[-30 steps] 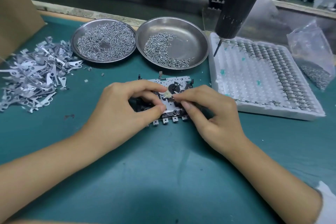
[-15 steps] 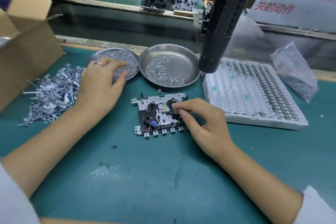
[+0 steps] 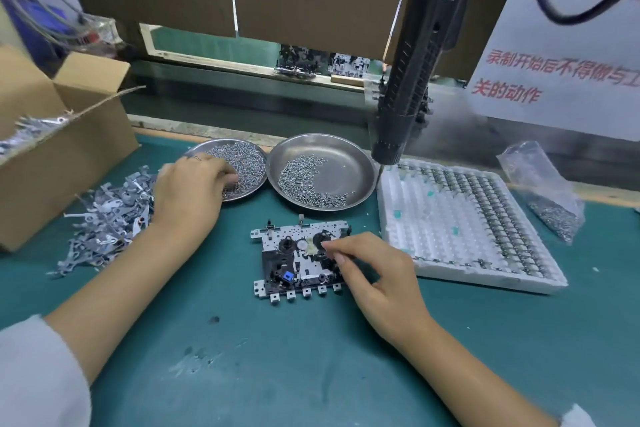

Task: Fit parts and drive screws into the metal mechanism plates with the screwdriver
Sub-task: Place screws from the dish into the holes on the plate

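- Mechanism plate [image 3: 299, 258] lies flat on the green mat at centre frame, between the two hands, its small tabs pointing toward the lower edge.
- Right hand [image 3: 375, 276] rests on the plate's right side, thumb and forefinger closed together over a black round part there; whether anything tiny sits between the tips cannot be told.
- Left hand [image 3: 188, 192] is at centre left with curled fingers dipped into the left screw dish [image 3: 242, 163]; whether it has a screw pinched is hidden.
- Second dish [image 3: 341, 170] just right of it holds a crescent of screws, and a pile of stamped metal levers [image 3: 104, 215] lies at far left.
- Screwdriver [image 3: 412, 80] hangs untouched at upper right, its bit above the near corner of the white tray [image 3: 450, 229].
- Step in hand, by my reading: fetching a screw while the other hand steadies the fitted part.
- Next move calls for seating that screw upright in its hole, then reaching up for the driver without nudging the plate.
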Tool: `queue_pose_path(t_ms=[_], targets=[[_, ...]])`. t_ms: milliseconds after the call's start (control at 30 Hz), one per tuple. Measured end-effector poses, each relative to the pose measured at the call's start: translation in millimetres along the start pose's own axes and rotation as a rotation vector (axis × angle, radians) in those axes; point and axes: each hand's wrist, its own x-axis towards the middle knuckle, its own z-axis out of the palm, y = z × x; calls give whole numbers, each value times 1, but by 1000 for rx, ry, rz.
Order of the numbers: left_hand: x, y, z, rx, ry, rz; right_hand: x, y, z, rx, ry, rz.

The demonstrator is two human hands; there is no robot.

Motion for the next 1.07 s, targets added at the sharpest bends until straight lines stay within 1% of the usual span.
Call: queue_pose_path(t_ms=[100, 200, 333, 434, 534, 567, 600, 700, 800, 934, 1067], targets=[[-2, -1, -1, -78, 53, -2, -1, 0, 1, -25, 21, -24], [-5, -3, -2, -111, 94, 31, 3, -2, 1, -40, 61, -12], [-6, -2, 0, -85, 90, 10, 37, -3, 0, -210, 2, -57], [-8, 1, 0, -181, 87, -8, 83, 4, 4, -344, -123, 84], [-12, 7, -1, -312, 105, -14, 116, 15, 14, -547, -381, 266], [-13, 8, -1, -335, 109, -9, 122, 17, 18, -597, -443, 304], [-14, 10, -1, -353, 111, 0, 126, 19, 22, -618, -466, 332], [-17, 16, 0, -391, 129, 64, 131, 22, 29, -590, -424, 430], [-22, 20, 1, -450, 137, 89, 130, 23, 30, -591, -380, 468], [-26, 25, 1, -571, 129, 47, 129, 20, 26, -583, -351, 494], [-29, 31, 1, -671, 113, -9, 126, 17, 24, -592, -376, 498]])
